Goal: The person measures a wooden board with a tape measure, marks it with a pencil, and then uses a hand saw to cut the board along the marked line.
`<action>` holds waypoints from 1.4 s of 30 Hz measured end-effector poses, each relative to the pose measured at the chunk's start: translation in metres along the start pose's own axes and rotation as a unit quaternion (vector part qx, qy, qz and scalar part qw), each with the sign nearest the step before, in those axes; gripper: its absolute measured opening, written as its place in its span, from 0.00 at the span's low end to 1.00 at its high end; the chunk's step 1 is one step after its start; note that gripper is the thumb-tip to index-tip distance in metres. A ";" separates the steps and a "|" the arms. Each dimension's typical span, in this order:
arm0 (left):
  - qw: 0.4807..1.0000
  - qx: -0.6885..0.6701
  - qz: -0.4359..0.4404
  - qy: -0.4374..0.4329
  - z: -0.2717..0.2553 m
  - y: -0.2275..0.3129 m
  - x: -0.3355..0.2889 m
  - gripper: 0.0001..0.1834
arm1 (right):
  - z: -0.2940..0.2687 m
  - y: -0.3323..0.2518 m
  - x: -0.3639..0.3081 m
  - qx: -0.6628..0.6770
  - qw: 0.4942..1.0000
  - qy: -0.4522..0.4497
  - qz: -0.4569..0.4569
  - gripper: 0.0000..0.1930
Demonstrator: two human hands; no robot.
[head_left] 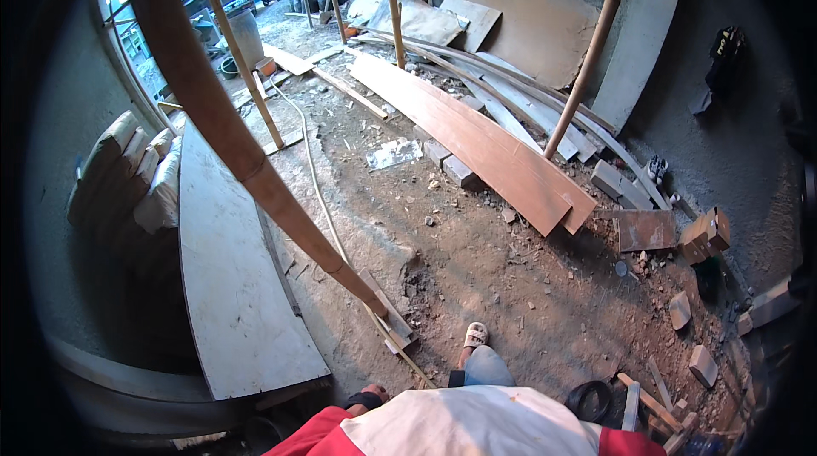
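Observation:
My left hand [374, 391] shows low in the picture, beside my shirt, with a dark band [364, 401] at the wrist. Too little of its fingers shows to tell whether they hold anything. Nearest to it are the lower end of a large pale board [247, 286] and a thin yellowish hose [317, 179] along the ground. A bamboo pole [281, 209] slants down to a short wooden plank [393, 320] just ahead. My right hand is out of sight; only the red sleeve [630, 441] shows on that side.
Long reddish-brown panels [477, 137] rest partly on grey blocks [459, 171]. More bamboo poles [587, 56] stand upright. White sacks [157, 175] are stacked at the left wall. A cardboard box [705, 235], loose bricks [703, 366] and wood scraps [651, 405] lie right.

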State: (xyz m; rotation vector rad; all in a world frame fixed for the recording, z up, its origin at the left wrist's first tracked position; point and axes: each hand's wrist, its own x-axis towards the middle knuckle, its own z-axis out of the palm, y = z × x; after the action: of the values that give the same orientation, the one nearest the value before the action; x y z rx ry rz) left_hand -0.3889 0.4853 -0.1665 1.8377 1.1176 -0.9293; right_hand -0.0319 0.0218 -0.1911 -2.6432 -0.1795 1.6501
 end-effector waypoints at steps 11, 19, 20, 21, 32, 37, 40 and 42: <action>0.952 -0.227 0.100 0.179 -0.149 0.185 0.086 0.22 | -0.349 -0.221 0.123 0.227 0.960 0.166 -0.001 0.07; 0.975 -0.198 -0.049 0.093 -0.216 0.161 0.193 0.24 | -0.444 -0.384 0.263 0.246 0.957 0.151 -0.002 0.21; 0.978 -0.174 -0.075 0.092 -0.222 0.165 0.204 0.25 | -0.449 -0.400 0.272 0.228 0.951 0.210 -0.006 0.22; 0.976 -0.190 -0.069 0.086 -0.227 0.159 0.205 0.25 | -0.451 -0.417 0.280 0.207 0.948 0.242 0.024 0.23; 0.966 -0.191 -0.051 0.165 -0.494 0.249 0.302 0.21 | -0.509 -0.563 0.317 0.274 0.941 0.194 0.043 0.16; 0.952 -0.266 -0.065 0.134 -0.591 0.275 0.407 0.23 | -0.549 -0.643 0.421 0.257 0.953 0.145 0.068 0.18; 0.961 -0.241 -0.030 0.130 -0.652 0.292 0.459 0.23 | -0.582 -0.718 0.474 0.274 0.935 0.216 0.057 0.18; 0.979 -0.142 -0.077 0.121 -0.707 0.312 0.474 0.23 | -0.619 -0.779 0.493 0.188 0.950 0.245 -0.042 0.18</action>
State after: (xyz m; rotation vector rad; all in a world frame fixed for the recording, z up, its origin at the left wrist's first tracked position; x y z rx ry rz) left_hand 0.1941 1.1787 -0.1997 1.6752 1.4785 -0.6018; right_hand 0.6700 0.8759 -0.2981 -2.5916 0.0342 0.8517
